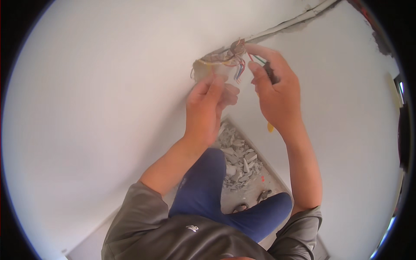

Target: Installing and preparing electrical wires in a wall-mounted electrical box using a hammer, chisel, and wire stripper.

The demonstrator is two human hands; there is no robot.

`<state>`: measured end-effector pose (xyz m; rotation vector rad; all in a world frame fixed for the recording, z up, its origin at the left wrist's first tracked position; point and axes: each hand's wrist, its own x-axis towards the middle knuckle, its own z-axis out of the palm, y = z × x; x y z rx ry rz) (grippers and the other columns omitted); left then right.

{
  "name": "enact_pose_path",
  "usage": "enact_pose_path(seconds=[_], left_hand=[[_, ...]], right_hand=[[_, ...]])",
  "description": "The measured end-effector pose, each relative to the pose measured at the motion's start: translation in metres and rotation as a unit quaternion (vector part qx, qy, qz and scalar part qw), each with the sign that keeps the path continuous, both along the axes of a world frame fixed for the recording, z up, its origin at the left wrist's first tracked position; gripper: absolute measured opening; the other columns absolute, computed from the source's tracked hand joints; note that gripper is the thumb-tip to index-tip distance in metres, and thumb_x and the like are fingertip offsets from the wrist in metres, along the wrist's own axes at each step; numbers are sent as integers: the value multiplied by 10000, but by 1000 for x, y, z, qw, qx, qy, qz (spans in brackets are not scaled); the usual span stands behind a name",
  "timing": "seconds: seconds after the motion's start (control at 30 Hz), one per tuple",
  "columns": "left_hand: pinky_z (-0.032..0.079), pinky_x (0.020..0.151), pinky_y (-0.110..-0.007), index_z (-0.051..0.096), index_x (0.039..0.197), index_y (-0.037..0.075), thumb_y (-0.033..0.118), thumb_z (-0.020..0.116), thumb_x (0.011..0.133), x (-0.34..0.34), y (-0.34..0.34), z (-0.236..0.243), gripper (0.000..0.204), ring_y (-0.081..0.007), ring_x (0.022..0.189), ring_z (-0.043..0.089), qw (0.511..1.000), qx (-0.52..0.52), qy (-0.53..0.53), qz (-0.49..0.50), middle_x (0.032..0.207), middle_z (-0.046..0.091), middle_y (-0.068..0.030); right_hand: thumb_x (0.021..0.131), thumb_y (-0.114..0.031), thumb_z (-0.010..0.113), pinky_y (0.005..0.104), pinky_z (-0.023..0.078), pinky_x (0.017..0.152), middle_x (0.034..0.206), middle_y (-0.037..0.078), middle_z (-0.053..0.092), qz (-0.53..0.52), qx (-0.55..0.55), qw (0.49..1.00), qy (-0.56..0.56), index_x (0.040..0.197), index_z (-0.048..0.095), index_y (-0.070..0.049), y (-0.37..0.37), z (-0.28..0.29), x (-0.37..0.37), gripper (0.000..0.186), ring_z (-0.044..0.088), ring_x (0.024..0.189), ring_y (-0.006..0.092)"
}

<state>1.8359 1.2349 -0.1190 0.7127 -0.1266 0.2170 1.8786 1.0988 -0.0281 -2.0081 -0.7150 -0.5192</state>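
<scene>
A bundle of thin coloured wires (239,70) hangs from a rough hole (202,69) broken into the white wall. My left hand (212,93) is below the hole with its fingers pinched together. A yellow wire (212,68) runs down to those fingertips, slightly blurred. To the right, my right hand (279,84) is closed around a hand tool with a dark part (271,73) and a yellow end (270,127); the palm hides most of it. A green wire (260,60) and a red wire (250,56) pass between its thumb and forefinger.
A pale conduit (299,19) runs in a chiselled groove up to the right from the hole. Below my hands, broken plaster rubble (238,162) lies on the floor in the corner, between my knees (203,177). Walls stand close on both sides.
</scene>
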Motion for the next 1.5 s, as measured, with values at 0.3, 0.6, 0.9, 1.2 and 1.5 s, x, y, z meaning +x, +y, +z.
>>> enact_pose_path(seconds=[0.3,0.6,0.9,1.2,1.5], left_hand=[[511,864,-343,583,1276,-8,226,541,1058,5,2,-2,323,-171,954,645,998,69,7,-6,1033,699,-97],[497,905,-361,587,1285,40,241,584,1030,-7,-1,20,325,-157,1070,597,997,-60,37,-33,1095,659,-47],[417,965,-386,630,1128,139,363,628,999,-11,3,45,258,-120,995,557,985,-135,78,-74,983,619,26],[474,995,-431,624,1115,79,252,627,986,-22,7,41,216,-217,1025,605,985,-144,83,-55,1038,664,-58],[445,1106,-464,597,1193,54,121,536,997,-15,13,18,216,-266,1181,603,968,-202,-30,-143,1086,671,-83]], right_hand=[[965,-105,628,292,513,647,1033,63,729,-49,45,985,157,1205,660,-44,12,-8,0,249,618,695,130],[963,-167,656,264,479,630,888,25,712,-27,63,992,109,1168,676,-38,18,-7,-4,243,565,670,102],[988,-236,633,267,464,619,764,26,641,28,94,978,182,1140,645,15,19,11,-8,293,560,671,99],[980,-201,628,295,491,630,839,55,679,10,41,992,117,1179,647,-70,11,0,8,240,604,697,115],[971,-162,642,277,473,612,804,37,656,46,75,978,190,1005,652,-46,6,-14,12,122,566,632,109]])
